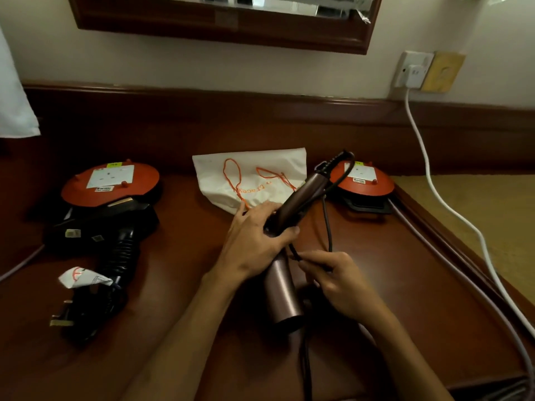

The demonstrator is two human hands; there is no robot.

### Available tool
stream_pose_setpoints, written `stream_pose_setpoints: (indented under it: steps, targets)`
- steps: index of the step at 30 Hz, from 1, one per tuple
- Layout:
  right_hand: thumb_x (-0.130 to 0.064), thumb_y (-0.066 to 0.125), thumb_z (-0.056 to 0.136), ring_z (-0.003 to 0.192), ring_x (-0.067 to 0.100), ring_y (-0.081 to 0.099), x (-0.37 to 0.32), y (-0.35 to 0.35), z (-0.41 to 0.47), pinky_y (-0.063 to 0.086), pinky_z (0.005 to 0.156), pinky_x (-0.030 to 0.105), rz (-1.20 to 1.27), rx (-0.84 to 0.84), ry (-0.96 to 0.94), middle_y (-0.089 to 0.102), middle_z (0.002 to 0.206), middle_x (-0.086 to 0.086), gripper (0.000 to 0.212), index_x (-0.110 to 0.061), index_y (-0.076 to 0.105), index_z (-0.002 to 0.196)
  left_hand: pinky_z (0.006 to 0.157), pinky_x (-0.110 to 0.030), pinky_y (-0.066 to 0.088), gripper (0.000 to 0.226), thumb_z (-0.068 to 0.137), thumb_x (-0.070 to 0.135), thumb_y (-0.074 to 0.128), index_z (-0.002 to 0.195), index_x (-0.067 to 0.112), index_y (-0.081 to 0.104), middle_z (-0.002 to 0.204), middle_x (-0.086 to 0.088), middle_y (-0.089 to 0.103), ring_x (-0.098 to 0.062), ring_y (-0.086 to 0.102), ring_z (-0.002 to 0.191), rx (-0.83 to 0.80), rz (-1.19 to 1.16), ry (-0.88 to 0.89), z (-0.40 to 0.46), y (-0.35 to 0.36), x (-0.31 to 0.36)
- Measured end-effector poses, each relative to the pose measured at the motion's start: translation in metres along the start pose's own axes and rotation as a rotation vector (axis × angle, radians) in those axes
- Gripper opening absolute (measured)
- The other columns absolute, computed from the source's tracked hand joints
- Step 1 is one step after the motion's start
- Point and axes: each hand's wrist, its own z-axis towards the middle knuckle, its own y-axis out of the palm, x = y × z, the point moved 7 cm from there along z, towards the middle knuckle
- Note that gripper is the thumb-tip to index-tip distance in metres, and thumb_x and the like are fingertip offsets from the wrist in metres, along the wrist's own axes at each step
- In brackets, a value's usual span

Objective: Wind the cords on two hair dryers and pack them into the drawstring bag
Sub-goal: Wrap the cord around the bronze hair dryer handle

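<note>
My left hand grips a bronze-brown hair dryer where handle meets barrel; the handle points up and away toward the bag, the barrel toward me. My right hand pinches the dryer's black cord, which loops up to the handle's end and also trails down off the near edge. A white drawstring bag with orange strings lies flat just beyond my hands. A black hair dryer rests at the left, its cord bundled with a plug and a white tag.
Two orange cable reels stand on the brown wooden desk, one at the left, one at the right. A white cable runs from a wall socket down the right side beside a grey cable. A framed mirror hangs above.
</note>
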Motion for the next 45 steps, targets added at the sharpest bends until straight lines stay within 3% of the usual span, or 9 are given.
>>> stream_pose_setpoints:
  steps: [3,8,15,21,23,26,37,42,45]
  targets:
    - [-0.011,0.06,0.099,0.06,0.004,0.055,0.003,0.0,-0.004,0.038,0.059,0.015,-0.063,-0.027,-0.01,0.062,0.066,-0.018,0.017,-0.016,0.076,0.101,0.127,-0.041,-0.005,0.063,0.088,0.051,0.075,0.147,0.038,0.055,0.16,0.004,0.043,0.012,0.011,0.137,0.001,0.057,-0.002,-0.007,0.002,0.005]
    - [-0.032,0.062,0.097,0.052,0.006,0.048,0.007,-0.002,-0.003,0.038,0.053,0.021,-0.158,-0.101,0.051,0.057,0.06,0.0,0.032,-0.007,0.067,0.079,0.115,-0.052,0.036,0.072,0.075,0.069,0.068,0.142,0.045,0.059,0.13,0.011,0.061,-0.012,0.044,0.128,-0.045,0.0,0.029,-0.001,0.002,-0.007]
    - [-0.034,0.059,0.099,0.051,0.0,0.048,0.009,-0.044,-0.006,0.039,0.052,0.015,-0.275,-0.473,0.228,0.056,0.058,-0.019,0.029,-0.013,0.068,0.082,0.116,-0.054,0.034,0.079,0.078,0.068,0.069,0.15,0.058,0.039,0.131,0.019,0.052,-0.018,0.041,0.133,-0.257,0.022,0.085,-0.005,0.005,-0.015]
    - [-0.048,0.07,0.087,0.047,0.002,0.048,0.051,-0.075,0.037,0.04,0.049,0.024,-0.29,-0.467,0.333,0.057,0.061,-0.006,0.032,-0.017,0.075,0.09,0.125,-0.032,0.012,0.104,0.078,0.068,0.069,0.162,0.029,0.023,0.127,0.017,0.059,0.02,0.034,0.128,-0.399,0.165,0.204,-0.013,0.014,0.012]
    - [-0.062,0.073,0.077,0.049,0.009,0.047,0.049,-0.076,0.057,0.038,0.052,0.031,-0.378,-0.475,0.284,0.053,0.056,-0.005,0.039,-0.025,0.068,0.066,0.128,-0.038,0.005,0.11,0.077,0.073,0.059,0.165,0.021,0.018,0.142,0.008,0.055,-0.001,0.037,0.142,-0.468,0.352,0.265,-0.013,0.028,0.026]
    - [-0.049,0.067,0.089,0.048,0.015,0.042,0.003,-0.085,0.083,0.036,0.044,0.025,-0.358,-0.372,0.318,0.046,0.061,0.007,0.044,-0.007,0.061,0.074,0.128,-0.045,0.001,0.108,0.087,0.063,0.064,0.165,0.013,0.008,0.152,-0.002,0.049,-0.018,0.037,0.147,-0.553,0.539,0.255,-0.008,0.049,0.035]
    - [-0.034,0.047,0.104,0.064,0.006,0.053,-0.1,-0.06,-0.008,0.041,0.058,0.024,-0.728,-0.572,0.091,0.055,0.072,-0.008,0.024,-0.029,0.066,0.09,0.108,-0.048,0.04,0.074,0.076,0.054,0.071,0.144,0.035,0.05,0.128,0.004,0.065,-0.02,0.058,0.123,-0.503,0.273,0.168,0.005,0.029,0.032]
    - [-0.03,0.047,0.104,0.061,0.018,0.051,-0.082,-0.03,-0.044,0.041,0.055,0.036,-0.542,-0.422,0.018,0.055,0.069,-0.001,0.029,-0.024,0.056,0.078,0.1,-0.044,0.049,0.062,0.071,0.05,0.077,0.131,0.041,0.065,0.12,0.003,0.069,-0.016,0.063,0.115,-0.568,0.14,0.099,0.003,0.025,0.03]
    - [-0.021,0.049,0.105,0.052,0.013,0.044,-0.072,-0.023,-0.044,0.03,0.05,0.021,-0.369,-0.338,-0.027,0.054,0.063,-0.01,0.027,-0.023,0.062,0.081,0.084,-0.027,0.05,0.05,0.081,0.021,0.084,0.128,0.025,0.068,0.111,0.0,0.072,-0.009,0.066,0.101,-0.607,0.004,0.045,0.007,0.017,0.028]
